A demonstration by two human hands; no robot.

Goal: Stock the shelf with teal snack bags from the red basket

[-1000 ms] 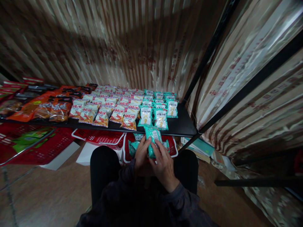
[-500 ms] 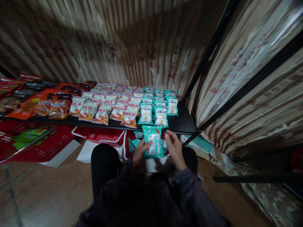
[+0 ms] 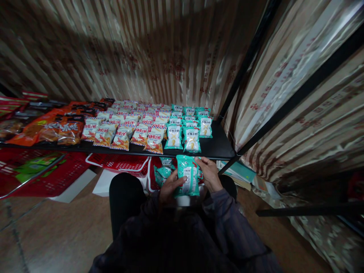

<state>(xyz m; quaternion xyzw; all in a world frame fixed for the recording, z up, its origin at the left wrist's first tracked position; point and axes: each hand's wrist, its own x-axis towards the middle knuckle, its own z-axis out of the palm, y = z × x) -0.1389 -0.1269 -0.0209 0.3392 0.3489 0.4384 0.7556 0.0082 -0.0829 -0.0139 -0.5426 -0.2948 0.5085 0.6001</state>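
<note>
My left hand [image 3: 171, 185] grips a teal snack bag [image 3: 187, 180] by its lower left side, the thumb across its front. At the bag's upper right corner, my right hand [image 3: 209, 171] pinches the edge with thumb and fingers. The bag is upright in front of my knees, below the front edge of a black shelf [image 3: 216, 149]. Several matching teal and white snack bags [image 3: 192, 139] stand in rows on that shelf. More teal bags [image 3: 163, 172] lie in a red basket under it, partly hidden by my hands.
Left of the teal rows stand white and orange snack bags [image 3: 155, 139], then orange and black packets [image 3: 69, 131]. Red baskets [image 3: 125, 165] sit beneath the shelf. Black posts [image 3: 247, 60] rise at the right, before striped curtains [image 3: 182, 57]. Papers or boxes [image 3: 241, 172] lie low at the right.
My right hand has closed on the bag's upper right corner; before, it was apart from it. The bag has moved slightly right and down in my left hand.
</note>
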